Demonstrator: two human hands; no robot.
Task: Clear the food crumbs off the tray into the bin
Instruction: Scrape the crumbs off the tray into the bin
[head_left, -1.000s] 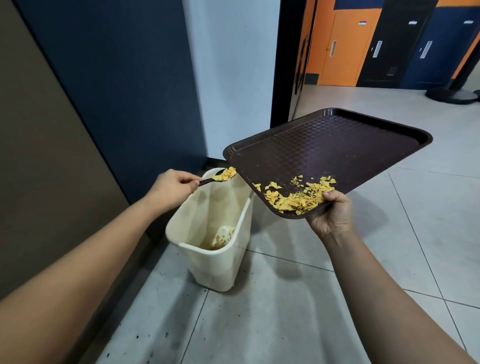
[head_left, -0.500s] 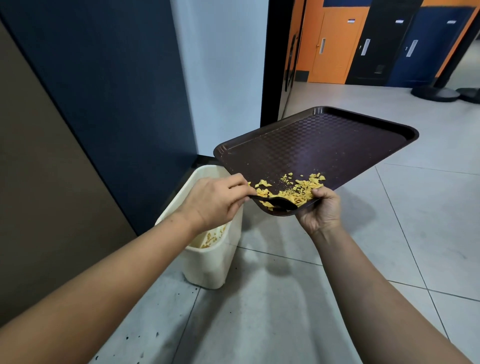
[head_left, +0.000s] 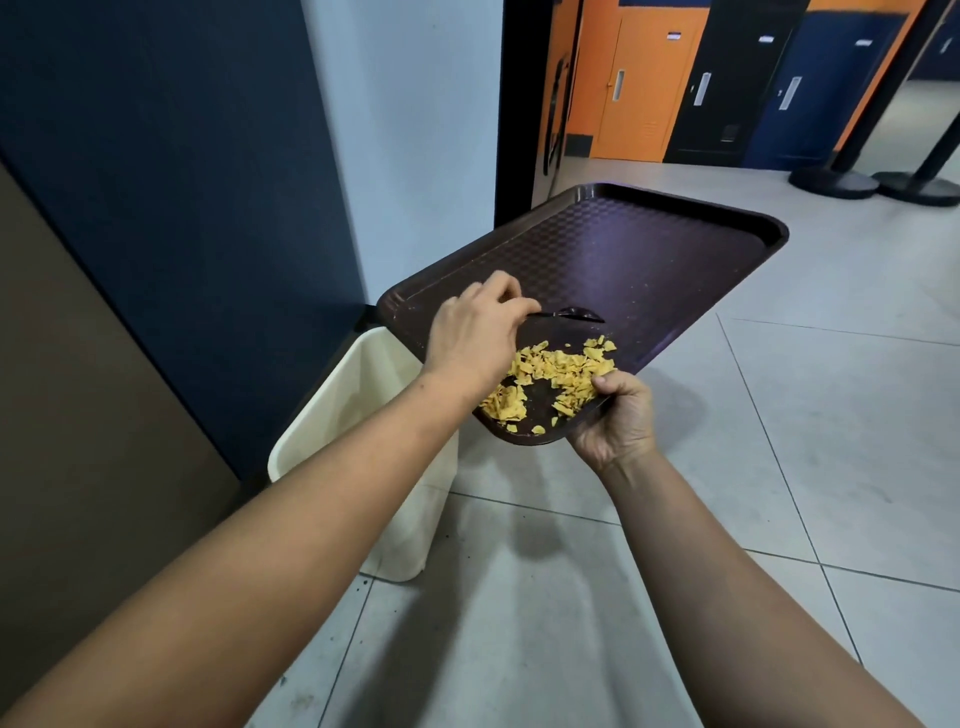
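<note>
Floor (head_left: 831, 415): pale tiles, open on the side of the tray away from the bin; no obstacle near the tray there.
Wall (head_left: 171, 208): dark panel close behind the bin, little room on that side.
Tray (head_left: 649, 249): dark brown, held tilted, its low corner nearest the person; one short edge overhangs the bin.
Bin (head_left: 363, 415): cream, standing on the floor beneath the tray's left edge, mouth partly hidden by the left forearm.
Left hand (head_left: 475, 332): over the tray, fingers pinched on a dark spoon handle.
Right hand (head_left: 615, 421): fingers clenched on the tray's low corner, thumb on top of the rim.
Crumbs (head_left: 556, 371): yellow flakes heaped in the tray's low corner, beside the right thumb.
Spoon (head_left: 574, 313): bowl on the tray just above the heap, looking empty.
Progress: upper tray looks clean; a sizeable heap is left, so likely several more scoops.
Risk: the heap lies near the rim, not over the bin; flakes could spill to the floor.
</note>
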